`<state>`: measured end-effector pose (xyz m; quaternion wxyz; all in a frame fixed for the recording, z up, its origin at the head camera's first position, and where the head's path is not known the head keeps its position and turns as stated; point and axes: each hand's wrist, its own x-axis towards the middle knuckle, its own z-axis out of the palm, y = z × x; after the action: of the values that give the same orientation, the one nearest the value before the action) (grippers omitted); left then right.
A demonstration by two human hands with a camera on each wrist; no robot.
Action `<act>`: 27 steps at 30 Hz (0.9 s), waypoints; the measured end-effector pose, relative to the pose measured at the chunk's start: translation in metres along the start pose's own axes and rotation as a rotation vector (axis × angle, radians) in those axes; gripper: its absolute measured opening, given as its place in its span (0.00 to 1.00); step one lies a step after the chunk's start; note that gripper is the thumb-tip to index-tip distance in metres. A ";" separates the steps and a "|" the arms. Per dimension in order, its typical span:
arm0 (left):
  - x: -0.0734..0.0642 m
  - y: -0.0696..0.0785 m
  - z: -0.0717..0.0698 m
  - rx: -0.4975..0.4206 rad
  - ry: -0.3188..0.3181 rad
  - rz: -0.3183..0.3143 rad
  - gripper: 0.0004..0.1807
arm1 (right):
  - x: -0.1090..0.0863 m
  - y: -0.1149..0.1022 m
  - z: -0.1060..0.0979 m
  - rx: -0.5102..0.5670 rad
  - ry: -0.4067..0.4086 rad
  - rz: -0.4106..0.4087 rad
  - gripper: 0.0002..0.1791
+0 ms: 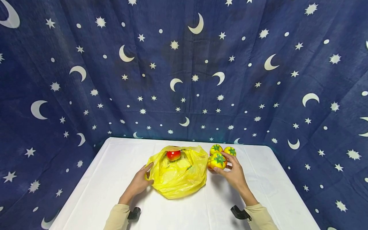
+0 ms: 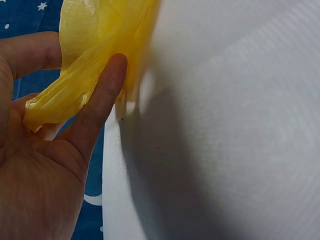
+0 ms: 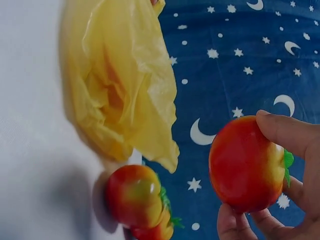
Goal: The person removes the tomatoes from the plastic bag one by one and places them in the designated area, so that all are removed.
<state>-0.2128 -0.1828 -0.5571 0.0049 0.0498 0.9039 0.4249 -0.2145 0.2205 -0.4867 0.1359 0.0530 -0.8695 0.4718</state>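
We see the right hand [image 1: 236, 174] wrapped round a tomato [image 1: 218, 161] beside the yellow bag [image 1: 178, 188], whose edge the left hand [image 1: 139, 182] pinches — should that thin plastic sag, we could snag the tomato on it.

A thin yellow plastic bag [image 1: 178, 187] lies on the tabletop [image 1: 100, 182], crumpled and with its mouth wide open. The left hand [image 1: 140, 180] pinches its edge at the left side. Inside, toward the back, is a round, shiny red fruit [image 1: 173, 156]; a small green bit also shows, but it is too small to tell what it is. The right hand [image 1: 234, 171] holds one tomato [image 3: 245, 165], red to yellow, with a green leafy top, raised just beside the bag. Two similar tomatoes, a back-left one [image 1: 216, 148] and a right one [image 1: 230, 150], sit near it.
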 end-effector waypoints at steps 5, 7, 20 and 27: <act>0.001 0.001 0.000 -0.002 -0.005 0.004 0.46 | 0.000 0.011 -0.003 -0.022 0.024 0.020 0.40; 0.001 0.001 0.000 0.000 -0.006 0.001 0.46 | 0.000 0.015 -0.003 -0.022 0.030 0.031 0.40; 0.001 0.001 0.000 -0.013 -0.011 -0.008 0.46 | 0.003 0.042 -0.011 -0.048 0.022 0.163 0.44; 0.001 -0.001 0.001 -0.010 -0.006 0.006 0.46 | 0.005 0.052 -0.012 -0.051 0.015 0.192 0.44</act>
<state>-0.2139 -0.1825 -0.5585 0.0064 0.0535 0.9016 0.4292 -0.2290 0.2594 -0.5209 0.0980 -0.0377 -0.8812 0.4610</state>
